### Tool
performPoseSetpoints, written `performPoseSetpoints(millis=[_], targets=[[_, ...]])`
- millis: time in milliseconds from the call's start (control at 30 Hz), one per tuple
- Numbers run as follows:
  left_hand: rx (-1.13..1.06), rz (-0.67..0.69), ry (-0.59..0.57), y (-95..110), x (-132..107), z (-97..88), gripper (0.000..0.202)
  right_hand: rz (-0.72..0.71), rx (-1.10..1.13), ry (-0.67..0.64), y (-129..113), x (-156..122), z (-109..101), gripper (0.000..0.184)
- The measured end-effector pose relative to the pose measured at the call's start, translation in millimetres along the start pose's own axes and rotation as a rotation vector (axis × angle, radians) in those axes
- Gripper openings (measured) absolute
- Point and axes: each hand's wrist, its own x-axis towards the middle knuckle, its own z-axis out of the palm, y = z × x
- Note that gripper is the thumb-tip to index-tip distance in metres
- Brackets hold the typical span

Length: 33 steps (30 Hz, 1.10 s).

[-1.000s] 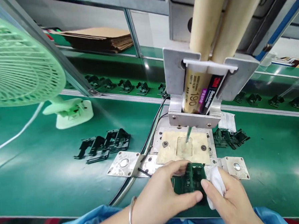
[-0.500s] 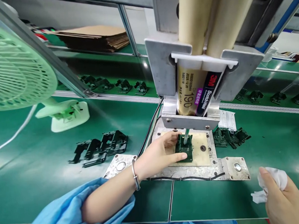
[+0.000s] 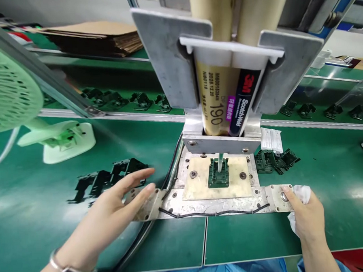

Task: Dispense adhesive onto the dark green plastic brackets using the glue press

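My left hand (image 3: 124,200) hovers at the left button block (image 3: 147,207), fingers apart and nothing held. My right hand (image 3: 307,214) keeps a crumpled white tissue (image 3: 302,194) in its curled fingers, its thumb on the round metal button (image 3: 283,196) of the right block. Between the hands, a dark green plastic part (image 3: 218,178) sits on the cream plate (image 3: 196,190) of the metal fixture. Directly over it hangs the clear nozzle (image 3: 220,162) of a dispenser that carries a 3M Scotch-Weld adhesive cartridge (image 3: 216,97). Whether the nozzle tip touches the part, I cannot tell.
Dark frame-like parts (image 3: 104,178) lie on the left of the green bench, more dark parts (image 3: 275,160) to the right. A green fan (image 3: 69,142) stands at left. Further parts (image 3: 141,100) line the belt behind. A black cable (image 3: 216,213) runs along the fixture's front.
My left hand has let go of the green part and moved left to the button block. My right hand, still with the tissue, has come inward and up to the right button.
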Motion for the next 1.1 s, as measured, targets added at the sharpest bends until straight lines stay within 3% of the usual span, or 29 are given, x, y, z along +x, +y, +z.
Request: performPoseSetpoints(millis=[100, 200, 300, 433, 500, 667, 1100], targets=[[-0.161, -0.184, -0.13, -13.8, -3.8, -3.3, 0.066, 0.009, 0.03, -0.011, -4.0, 0.2, -0.8, 0.052], [-0.257, -0.176, -0.044, -19.5, -5.5, 4.7, 0.066, -0.039, 0.001, 0.03, -6.3, -0.8, -0.8, 0.05], [-0.41, -0.203, -0.031, -22.4, -6.6, 14.7, 0.067, -0.121, -0.014, 0.07, 0.1, 0.4, 0.7, 0.049], [-0.665, -0.29, 0.061, -21.8, -11.3, 23.2, 0.041, -0.187, 0.017, 0.071, 10.1, 3.3, 0.6, 0.049], [-0.734, -0.29, 0.115, -22.0, -12.0, 25.9, 0.038, -0.192, 0.038, 0.077, 10.5, 4.1, -1.1, 0.049], [-0.782, -0.222, 0.233, -31.8, -6.7, 33.2, 0.058, -0.205, 0.105, 0.137, 3.9, 4.2, -2.9, 0.05], [-0.751, -0.152, 0.28, -34.4, -6.4, 35.1, 0.049, -0.169, 0.192, 0.153, -10.3, -3.5, 0.5, 0.053]])
